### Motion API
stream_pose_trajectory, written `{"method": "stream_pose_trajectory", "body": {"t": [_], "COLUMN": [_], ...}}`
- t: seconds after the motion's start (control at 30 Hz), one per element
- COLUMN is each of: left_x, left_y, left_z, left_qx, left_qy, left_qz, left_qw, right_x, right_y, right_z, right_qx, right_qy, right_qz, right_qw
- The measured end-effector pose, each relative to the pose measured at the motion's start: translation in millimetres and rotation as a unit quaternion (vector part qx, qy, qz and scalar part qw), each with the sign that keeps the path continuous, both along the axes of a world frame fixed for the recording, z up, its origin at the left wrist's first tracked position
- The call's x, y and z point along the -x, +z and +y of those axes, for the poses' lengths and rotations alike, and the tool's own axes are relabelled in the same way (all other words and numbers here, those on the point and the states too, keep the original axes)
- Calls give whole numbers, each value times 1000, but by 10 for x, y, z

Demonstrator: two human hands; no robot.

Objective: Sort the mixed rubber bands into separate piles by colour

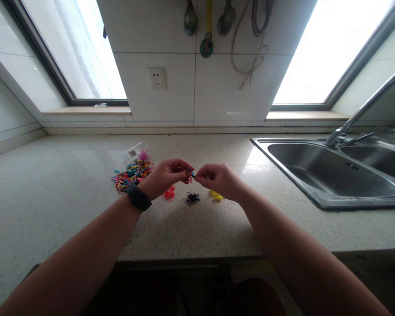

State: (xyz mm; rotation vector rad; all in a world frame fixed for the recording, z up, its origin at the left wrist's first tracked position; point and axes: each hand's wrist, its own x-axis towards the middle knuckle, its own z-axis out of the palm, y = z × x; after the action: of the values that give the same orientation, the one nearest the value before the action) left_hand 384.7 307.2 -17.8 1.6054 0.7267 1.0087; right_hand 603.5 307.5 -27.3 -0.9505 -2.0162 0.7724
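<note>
Above the counter, my left hand (166, 176) pinches a few small rubber bands (192, 175), of which bits of blue and black show. Fingertip to fingertip with it, my right hand (220, 179) grips the dark end of a rubber band. A heap of mixed-colour rubber bands (129, 175) lies beside my left wrist, partly hidden by it. Below the hands sit three small piles: red rubber bands (169, 193), black rubber bands (193, 198) and yellow rubber bands (216, 195), the yellow ones partly covered by my right hand.
A clear plastic bag (131, 151) with a pink piece (143, 155) lies behind the heap. On the right, a steel sink (286, 184) with a faucet (342, 134) is set into the speckled counter (69, 188). A socket (157, 79) and pipes are on the tiled wall.
</note>
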Motion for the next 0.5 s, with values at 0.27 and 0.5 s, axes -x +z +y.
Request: {"method": "stream_pose_trajectory", "body": {"t": [0.27,0.5], "left_x": [39,69], "left_y": [-8,-15], "left_z": [32,53], "left_qx": [-1,0], "left_qy": [11,24], "left_qz": [-20,-43], "left_qw": [1000,999], "right_x": [-19,-26], "right_y": [80,112], "right_z": [-20,-35], "right_qx": [-1,61], "right_qy": [-23,3], "right_qz": [5,50], "right_qw": [1000,997]}}
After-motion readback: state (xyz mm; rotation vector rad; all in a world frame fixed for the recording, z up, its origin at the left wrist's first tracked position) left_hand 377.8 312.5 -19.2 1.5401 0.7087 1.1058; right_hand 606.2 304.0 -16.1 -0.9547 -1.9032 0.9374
